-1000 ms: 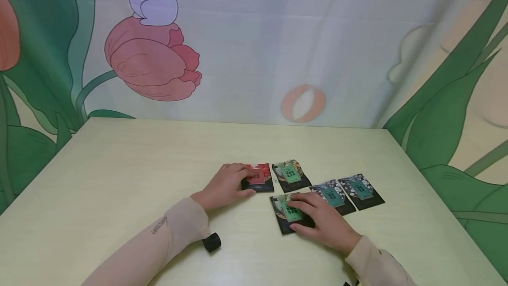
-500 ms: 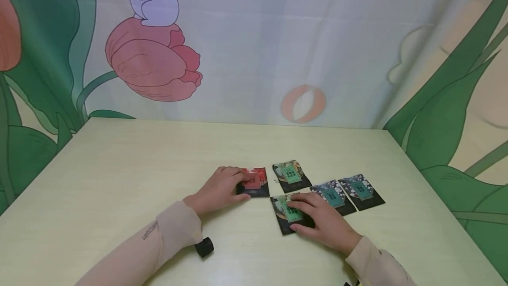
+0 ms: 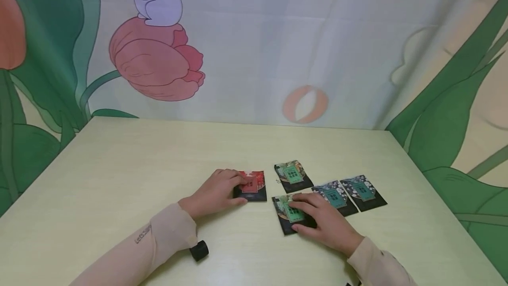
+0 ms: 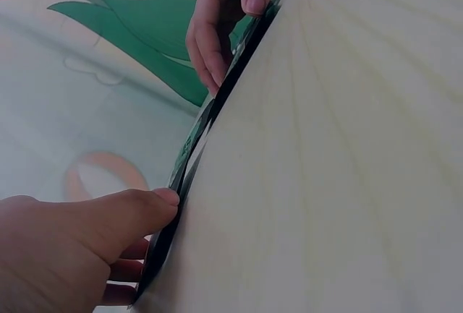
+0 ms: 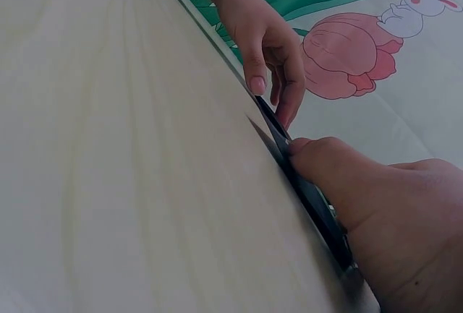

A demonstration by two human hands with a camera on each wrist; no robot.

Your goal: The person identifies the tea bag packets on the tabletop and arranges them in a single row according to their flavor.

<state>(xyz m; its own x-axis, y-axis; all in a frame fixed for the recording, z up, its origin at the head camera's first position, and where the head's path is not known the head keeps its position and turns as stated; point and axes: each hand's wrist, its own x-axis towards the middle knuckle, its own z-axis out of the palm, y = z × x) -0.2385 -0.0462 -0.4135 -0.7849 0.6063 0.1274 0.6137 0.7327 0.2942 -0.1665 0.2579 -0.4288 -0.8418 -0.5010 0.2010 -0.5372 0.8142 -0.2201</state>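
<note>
Red packet [image 3: 255, 186] and left hand [image 3: 212, 195] have shifted together toward the left and slightly down the head view over the last second, widening the strip of table between that packet and the upper green packet [image 3: 293, 175]. The red packet now lies flat just left of the row's centre, its left part hidden beneath the fingers; the hand is loosely spread, fingertips resting on top and thumb at the near edge. Below and right of it, the right hand [image 3: 327, 222] lies relaxed, fingers slightly bent, over the lower green packet [image 3: 293, 216], touching its face and covering its right side. Two blue packets, the left one [image 3: 335, 197] and the right one [image 3: 364, 191], lie aslant just beside each other farther right; the right hand stands in front of the left one's near corner. Both wrist views show the packets almost edge-on, with each thumb against a dark edge. Beige sleeves cover the forearms, and a black piece [image 3: 199, 250] juts out by the left cuff. All packets lie on the pale table [image 3: 158, 158], behind which a backdrop [image 3: 246, 39] carries a pink tulip and rabbit at upper left and green leaves along both sides.
</note>
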